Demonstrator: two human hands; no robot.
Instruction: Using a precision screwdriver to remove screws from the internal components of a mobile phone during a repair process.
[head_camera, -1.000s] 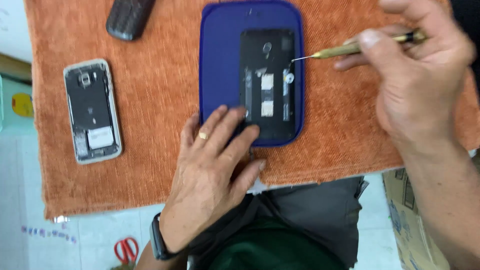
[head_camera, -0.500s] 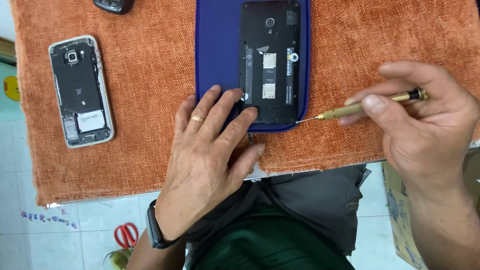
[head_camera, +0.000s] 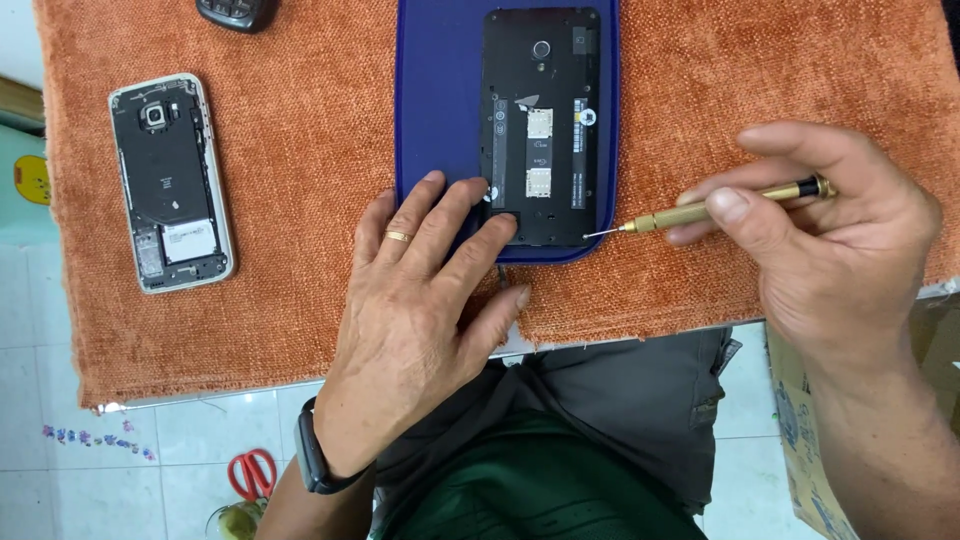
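left hand (head_camera: 420, 310) spread, pressing phone (head_camera: 540, 120) | right hand (head_camera: 830, 240) pinching screwdriver (head_camera: 720, 207), tip leftward, apparently touching phone's corner

- Two opened phones with their backs off: one black phone (head_camera: 541, 125) on the mat, one silver-framed phone (head_camera: 172, 182) on the cloth
- One dark handset (head_camera: 236, 12), partly cut off at the top edge
- One blue mat (head_camera: 437, 120)
- One orange cloth (head_camera: 300, 150)
- One brass screwdriver (head_camera: 700, 211)
- One pair of red scissors (head_camera: 250, 472) on the floor
- Two hands: left hand (head_camera: 420, 310), right hand (head_camera: 830, 240)
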